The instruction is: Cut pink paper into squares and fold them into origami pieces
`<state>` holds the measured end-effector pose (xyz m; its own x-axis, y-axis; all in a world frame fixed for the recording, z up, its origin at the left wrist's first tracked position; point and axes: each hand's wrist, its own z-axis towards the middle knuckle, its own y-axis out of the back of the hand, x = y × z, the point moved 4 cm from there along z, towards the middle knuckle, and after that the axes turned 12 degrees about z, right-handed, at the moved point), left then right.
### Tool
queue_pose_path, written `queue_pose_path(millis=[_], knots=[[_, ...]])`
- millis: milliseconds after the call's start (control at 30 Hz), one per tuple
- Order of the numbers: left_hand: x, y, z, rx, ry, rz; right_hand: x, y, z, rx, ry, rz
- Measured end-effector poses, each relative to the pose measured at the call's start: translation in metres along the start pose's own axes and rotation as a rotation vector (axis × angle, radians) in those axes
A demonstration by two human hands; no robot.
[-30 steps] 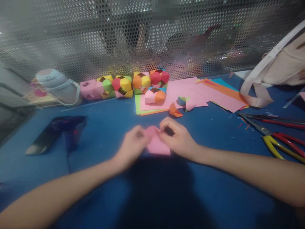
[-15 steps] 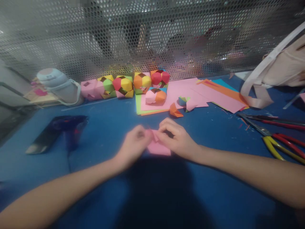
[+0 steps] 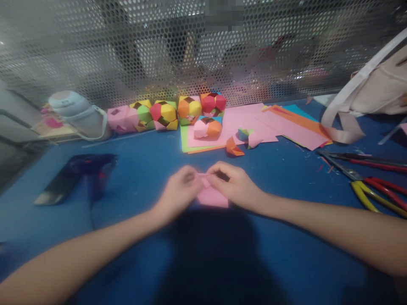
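A small piece of pink paper (image 3: 212, 198) with a fold along its far edge lies between my hands, low over the blue table. My left hand (image 3: 182, 187) pinches its far left corner, fingers curled. From the other side my right hand (image 3: 235, 185) grips the folded edge with thumb and forefinger. The fingertips of both hands hide part of the fold. Just beyond them sit a folded orange paper piece (image 3: 234, 147) and a partly assembled blue, green and pink piece (image 3: 249, 137).
Several folded paper balls (image 3: 164, 115) line the back by a perforated metal screen (image 3: 152, 55). Pink sheets (image 3: 238, 118) lie behind my hands. Scissors with yellow handles (image 3: 362, 197) are at right, a glue gun (image 3: 93, 169) at left, a pale bottle (image 3: 78, 114) back left, a bag (image 3: 381, 87) back right.
My right hand's fingers have lowered slightly toward me along the paper's far edge, and more of the fold shows. My left hand stays nearly in place.
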<state>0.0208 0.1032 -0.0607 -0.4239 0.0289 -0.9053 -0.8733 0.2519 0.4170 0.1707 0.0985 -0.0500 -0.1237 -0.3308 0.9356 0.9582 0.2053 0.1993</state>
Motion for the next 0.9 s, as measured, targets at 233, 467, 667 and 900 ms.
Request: queue_pose_path(millis=[233, 467, 667, 900], knots=[[0.0011, -0.0008, 0.0004, 0.025, 0.013, -0.009, 0.0013, -0.0006, -0.0026, -0.001, 0.074, -0.05], [-0.001, 0.0007, 0.0004, 0.049, 0.0, -0.002, 0.003, 0.0003, -0.0023, 0.001, 0.091, -0.048], [0.0044, 0.004, 0.0029, 0.0, -0.016, 0.078, -0.0003, 0.0004, -0.0025, -0.005, -0.013, -0.022], [0.0083, 0.0052, 0.0046, -0.018, -0.023, 0.073, 0.0005, 0.002, -0.0023, -0.033, -0.042, -0.028]])
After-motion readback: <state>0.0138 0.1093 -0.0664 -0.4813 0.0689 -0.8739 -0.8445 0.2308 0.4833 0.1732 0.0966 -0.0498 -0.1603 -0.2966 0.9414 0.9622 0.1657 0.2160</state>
